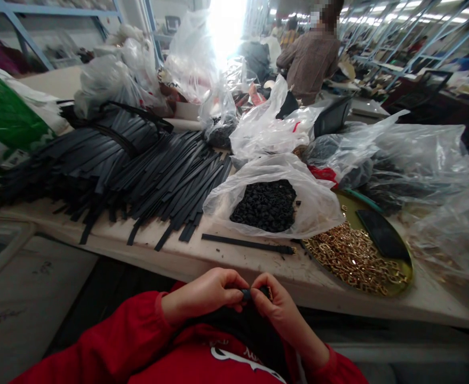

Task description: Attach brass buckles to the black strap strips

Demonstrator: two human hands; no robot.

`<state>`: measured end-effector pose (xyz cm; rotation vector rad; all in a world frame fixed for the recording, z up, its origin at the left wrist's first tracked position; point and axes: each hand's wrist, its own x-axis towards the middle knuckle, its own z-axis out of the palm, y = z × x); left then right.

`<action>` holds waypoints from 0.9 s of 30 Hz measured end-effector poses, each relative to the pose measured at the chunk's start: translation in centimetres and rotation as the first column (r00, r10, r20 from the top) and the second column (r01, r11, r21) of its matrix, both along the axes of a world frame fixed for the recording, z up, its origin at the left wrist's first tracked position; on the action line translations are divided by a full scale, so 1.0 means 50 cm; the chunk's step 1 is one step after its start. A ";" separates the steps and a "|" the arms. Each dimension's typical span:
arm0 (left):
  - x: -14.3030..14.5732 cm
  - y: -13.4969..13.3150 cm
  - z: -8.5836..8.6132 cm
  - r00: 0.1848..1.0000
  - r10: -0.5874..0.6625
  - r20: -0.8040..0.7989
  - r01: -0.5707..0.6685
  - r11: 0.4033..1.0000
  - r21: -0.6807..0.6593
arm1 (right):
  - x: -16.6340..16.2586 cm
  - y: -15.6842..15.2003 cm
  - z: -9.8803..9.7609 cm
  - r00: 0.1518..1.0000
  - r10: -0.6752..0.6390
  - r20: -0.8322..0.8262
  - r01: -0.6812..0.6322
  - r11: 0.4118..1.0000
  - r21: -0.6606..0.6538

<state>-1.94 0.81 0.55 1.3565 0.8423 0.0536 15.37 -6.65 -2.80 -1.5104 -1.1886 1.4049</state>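
My left hand [208,293] and my right hand [276,306] meet close to my chest, below the table's front edge. Both are closed in a pinch on a black strap [247,293] that runs down toward my lap. A small gold buckle [270,293] shows at my right fingertips. Red sleeves cover both arms. On the table just ahead lies a single black strap [247,244]. Behind it an open plastic bag [272,205] holds small black pieces. A round gold tray [358,261] at the right holds several gold buckles.
A big pile of black straps [130,165] covers the table's left half. Plastic bags [398,154] crowd the back and right. A green and white sack [6,117] stands at far left. A person in a brown top [310,61] works at the far side.
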 end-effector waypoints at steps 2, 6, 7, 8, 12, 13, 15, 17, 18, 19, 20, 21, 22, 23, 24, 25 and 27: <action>0.001 -0.002 0.007 1.000 -0.029 -0.004 0.029 1.000 0.000 | -0.002 -0.005 0.001 0.998 -0.006 -0.057 0.004 0.999 -0.045; 0.001 -0.004 0.022 0.999 -0.050 -0.019 0.051 0.996 0.066 | -0.008 -0.004 0.010 0.997 -0.020 -0.072 0.018 0.999 -0.027; 0.002 -0.005 0.023 0.999 -0.045 -0.016 0.046 0.996 0.071 | -0.008 -0.003 0.013 0.998 -0.009 -0.070 0.008 1.000 -0.012; 0.002 -0.007 0.023 0.999 -0.036 -0.005 0.036 0.998 0.060 | -0.007 -0.002 0.017 0.998 0.011 -0.061 -0.010 1.000 0.005; 0.007 -0.016 0.010 0.996 0.047 0.080 -0.040 0.995 -0.091 | 0.001 -0.004 0.028 0.996 0.090 0.011 -0.091 0.991 0.101; 0.009 -0.018 0.006 0.994 0.066 0.091 -0.054 0.990 -0.128 | 0.004 -0.006 0.030 0.994 0.107 0.025 -0.110 0.986 0.123; 0.012 -0.020 0.000 0.991 0.082 0.108 -0.064 0.984 -0.167 | 0.007 -0.009 0.030 0.990 0.135 0.039 -0.139 0.980 0.140; 0.013 -0.020 0.001 0.992 0.069 0.101 -0.054 0.988 -0.145 | 0.007 -0.012 0.026 0.990 0.135 0.044 -0.139 0.982 0.126; 0.013 -0.019 0.004 0.996 0.044 0.076 -0.036 0.993 -0.111 | 0.006 -0.013 0.023 0.992 0.117 0.047 -0.122 0.986 0.115; 0.012 -0.018 0.009 0.999 0.004 0.035 -0.002 0.997 -0.073 | 0.005 -0.014 0.018 0.995 0.092 0.049 -0.096 0.990 0.104; 0.010 -0.015 0.014 0.999 -0.047 -0.015 0.046 0.998 -0.039 | 0.004 -0.014 0.014 0.997 0.065 0.047 -0.069 0.993 0.094; 0.008 -0.012 0.021 0.993 -0.103 -0.064 0.102 0.995 -0.013 | 0.002 -0.013 0.010 0.998 0.044 0.042 -0.047 0.995 0.084; 0.006 -0.009 0.027 0.982 -0.157 -0.100 0.158 0.987 0.006 | 0.001 -0.012 0.007 0.999 0.030 0.035 -0.032 0.997 0.076; 0.003 -0.006 0.032 0.972 -0.204 -0.119 0.207 0.978 0.020 | 0.000 -0.010 0.006 0.999 0.026 0.026 -0.027 0.997 0.070; 0.001 -0.003 0.035 0.965 -0.233 -0.121 0.239 0.970 0.035 | 0.000 -0.008 0.005 0.999 0.028 0.020 -0.030 0.997 0.066; 0.000 0.000 0.036 0.963 -0.245 -0.112 0.252 0.967 0.051 | -0.001 -0.006 0.005 0.999 0.035 0.020 -0.036 0.997 0.067; -0.001 0.002 0.031 0.967 -0.239 -0.090 0.247 0.966 0.083 | 0.000 -0.003 0.007 0.998 0.056 0.038 -0.059 0.995 0.079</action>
